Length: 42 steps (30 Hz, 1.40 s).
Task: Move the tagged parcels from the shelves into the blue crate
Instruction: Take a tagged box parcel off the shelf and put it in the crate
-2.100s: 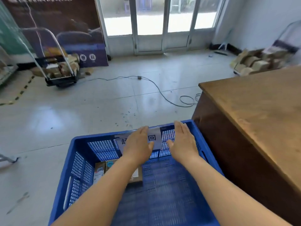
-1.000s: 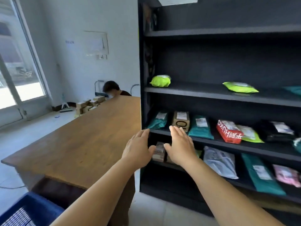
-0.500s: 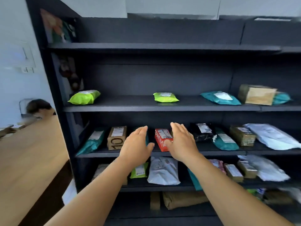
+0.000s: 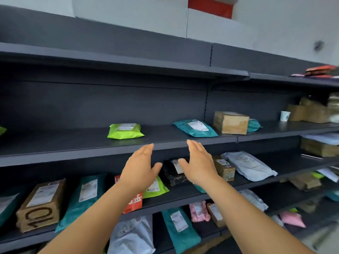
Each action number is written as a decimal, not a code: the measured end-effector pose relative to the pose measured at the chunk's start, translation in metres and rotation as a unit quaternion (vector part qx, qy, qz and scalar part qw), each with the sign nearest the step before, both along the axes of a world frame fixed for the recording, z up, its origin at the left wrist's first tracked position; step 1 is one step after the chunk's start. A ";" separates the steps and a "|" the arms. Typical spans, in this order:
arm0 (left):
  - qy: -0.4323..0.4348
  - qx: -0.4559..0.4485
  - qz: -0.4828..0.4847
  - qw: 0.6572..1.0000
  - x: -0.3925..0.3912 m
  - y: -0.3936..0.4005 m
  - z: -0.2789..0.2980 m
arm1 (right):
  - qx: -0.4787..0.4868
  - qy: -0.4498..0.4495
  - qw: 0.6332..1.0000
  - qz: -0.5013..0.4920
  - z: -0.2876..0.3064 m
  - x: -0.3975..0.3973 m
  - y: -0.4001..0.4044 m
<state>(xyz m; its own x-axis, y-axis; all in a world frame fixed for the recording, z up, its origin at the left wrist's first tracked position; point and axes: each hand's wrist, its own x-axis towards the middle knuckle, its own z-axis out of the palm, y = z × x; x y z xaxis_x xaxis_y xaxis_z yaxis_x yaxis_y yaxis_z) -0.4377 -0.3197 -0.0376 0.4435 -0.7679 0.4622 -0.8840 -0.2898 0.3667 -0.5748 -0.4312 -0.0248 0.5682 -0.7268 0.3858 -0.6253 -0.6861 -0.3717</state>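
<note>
Dark shelves [image 4: 73, 149] fill the view, holding labelled parcels. On the upper shelf lie a lime green bag [image 4: 125, 131], a teal bag [image 4: 195, 128] and a cardboard box [image 4: 230, 122]. On the shelf below are a black parcel [image 4: 173, 172], a red parcel [image 4: 134, 200], a teal bag [image 4: 84, 197] and a brown box [image 4: 41, 204]. My left hand [image 4: 139, 167] and my right hand [image 4: 199, 163] are raised side by side in front of the black parcel, fingers apart, holding nothing. The blue crate is out of view.
A grey mailer [image 4: 248, 165] and a small brown box [image 4: 224, 167] lie right of my right hand. Lower shelves hold pink [image 4: 199, 210], teal and grey bags. A paper cup [image 4: 285, 116] and stacked cartons [image 4: 311, 111] stand at the far right.
My view has swung from the blue crate on the floor, past the wooden table, to the shelves, and closer to them. Both hands stayed open and empty in front of me.
</note>
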 end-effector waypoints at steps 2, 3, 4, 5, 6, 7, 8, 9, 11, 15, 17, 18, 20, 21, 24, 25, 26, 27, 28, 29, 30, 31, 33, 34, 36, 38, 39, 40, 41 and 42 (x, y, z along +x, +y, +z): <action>0.005 -0.006 -0.012 1.000 0.010 -0.030 0.005 | -0.004 -0.004 1.000 -0.016 0.007 0.006 -0.028; 0.008 -0.008 -0.020 1.000 0.014 -0.046 0.008 | -0.004 -0.005 1.000 -0.023 0.009 0.008 -0.041; 0.011 -0.012 -0.028 0.999 0.018 -0.063 0.010 | -0.003 -0.006 1.000 -0.029 0.012 0.009 -0.054; 0.014 -0.016 -0.037 0.999 0.020 -0.080 0.013 | -0.002 -0.008 0.999 -0.034 0.014 0.009 -0.066; 0.017 -0.019 -0.045 0.999 0.022 -0.097 0.015 | 0.000 -0.012 0.999 -0.040 0.016 0.009 -0.078; 0.021 -0.021 -0.054 0.998 0.022 -0.112 0.017 | 0.003 -0.017 0.999 -0.047 0.017 0.009 -0.091; 0.024 -0.021 -0.063 0.997 0.023 -0.127 0.018 | 0.007 -0.021 0.998 -0.053 0.018 0.009 -0.103; 0.025 -0.021 -0.071 0.997 0.023 -0.140 0.018 | 0.011 -0.024 0.998 -0.058 0.018 0.010 -0.115; 0.029 -0.018 -0.081 0.996 0.024 -0.165 0.018 | 0.019 -0.030 0.997 -0.065 0.017 0.011 -0.138; 0.044 -0.011 -0.079 0.996 0.027 -0.210 0.014 | 0.028 -0.042 0.997 -0.064 0.013 0.016 -0.183; 0.048 -0.007 -0.073 0.996 0.028 -0.231 0.011 | 0.029 -0.044 0.997 -0.060 0.010 0.019 -0.208; 0.051 -0.005 -0.068 0.996 0.028 -0.241 0.009 | 0.028 -0.043 0.997 -0.056 0.009 0.021 -0.222; 0.056 -0.005 -0.054 0.997 0.028 -0.263 0.006 | 0.029 -0.041 0.998 -0.046 0.007 0.026 -0.250; 0.057 -0.004 -0.044 0.997 0.028 -0.275 0.006 | 0.033 -0.042 0.998 -0.039 0.006 0.029 -0.264; 0.045 0.018 0.001 0.999 0.028 -0.311 0.005 | 0.038 -0.035 0.999 -0.009 0.004 0.039 -0.309; 0.038 0.032 0.018 0.999 0.028 -0.322 0.005 | 0.039 -0.028 0.999 0.001 0.003 0.043 -0.323; 0.031 0.049 0.034 0.998 0.029 -0.333 0.006 | 0.040 -0.020 0.999 0.010 0.002 0.047 -0.337; 0.025 0.069 0.052 0.996 0.029 -0.344 0.006 | 0.044 -0.011 0.999 0.017 0.001 0.050 -0.350; 0.018 0.089 0.070 0.993 0.030 -0.353 0.007 | 0.047 -0.001 0.999 0.021 0.001 0.054 -0.361; 0.013 0.108 0.088 0.990 0.031 -0.360 0.006 | 0.049 0.010 0.998 0.024 0.000 0.058 -0.371; 0.012 0.124 0.104 0.987 0.031 -0.366 0.006 | 0.049 0.023 0.998 0.026 -0.002 0.062 -0.379; 0.014 0.135 0.116 0.984 0.032 -0.370 0.005 | 0.049 0.033 0.998 0.029 -0.004 0.066 -0.386; 0.033 0.131 0.128 0.983 0.032 -0.375 0.001 | 0.054 0.050 0.996 0.040 -0.007 0.073 -0.395; 0.043 0.122 0.129 0.983 0.032 -0.376 0.000 | 0.059 0.055 0.995 0.051 -0.009 0.075 -0.398; 0.051 0.100 0.128 0.985 0.032 -0.376 -0.002 | 0.069 0.049 0.994 0.074 -0.010 0.077 -0.400; 0.048 0.080 0.128 0.987 0.030 -0.375 -0.003 | 0.085 0.030 0.991 0.098 -0.011 0.075 -0.400; 0.044 0.068 0.128 0.989 0.029 -0.374 -0.003 | 0.092 0.016 0.990 0.108 -0.013 0.074 -0.400; 0.038 0.054 0.126 0.990 0.028 -0.373 -0.003 | 0.096 0.003 0.989 0.116 -0.015 0.072 -0.399; 0.031 0.040 0.124 0.991 0.026 -0.372 -0.004 | 0.095 -0.011 0.988 0.125 -0.018 0.070 -0.399; 0.023 0.023 0.122 0.992 0.025 -0.371 -0.004 | 0.086 -0.023 0.987 0.134 -0.020 0.068 -0.398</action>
<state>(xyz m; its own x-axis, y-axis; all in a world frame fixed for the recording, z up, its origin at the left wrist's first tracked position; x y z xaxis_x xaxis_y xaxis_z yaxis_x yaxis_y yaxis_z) -0.4125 -0.6907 -0.0420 0.6384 -0.6551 0.4042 -0.7683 -0.5108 0.3857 -0.5071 -0.8289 -0.0447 0.7340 -0.6096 0.2993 -0.4096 -0.7489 -0.5209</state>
